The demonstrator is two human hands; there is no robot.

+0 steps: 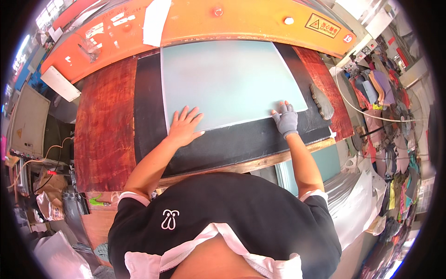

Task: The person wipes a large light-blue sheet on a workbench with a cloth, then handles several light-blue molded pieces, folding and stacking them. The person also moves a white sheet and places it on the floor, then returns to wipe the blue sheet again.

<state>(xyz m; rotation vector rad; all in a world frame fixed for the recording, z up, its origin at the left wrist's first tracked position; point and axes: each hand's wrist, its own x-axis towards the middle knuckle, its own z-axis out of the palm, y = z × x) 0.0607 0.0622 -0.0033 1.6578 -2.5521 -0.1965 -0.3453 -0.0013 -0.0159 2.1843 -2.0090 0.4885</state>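
A large pale blue-green sheet (pixel 227 83) lies flat on a black board (pixel 213 146). My bare left hand (pixel 185 126) rests palm down on its near left corner, with the fingers spread. At the near right part of the sheet's front edge, my right hand (pixel 285 120) lies with fingers stretched forward. It wears a grey glove that leaves the fingertips bare. Neither hand is closed around anything. Right of the sheet, on the board, is a grey, long, flat item with a bumpy edge (pixel 322 102); its kind is unclear.
An orange machine beam (pixel 195 23) spans the far side. Reddish-brown boards (pixel 106 125) flank the black one, and a wooden edge (pixel 251 165) runs along its front. More pale sheets (pixel 325 165) and clear film (pixel 355 200) sit low at right. Coloured scraps (pixel 378 88) hang far right.
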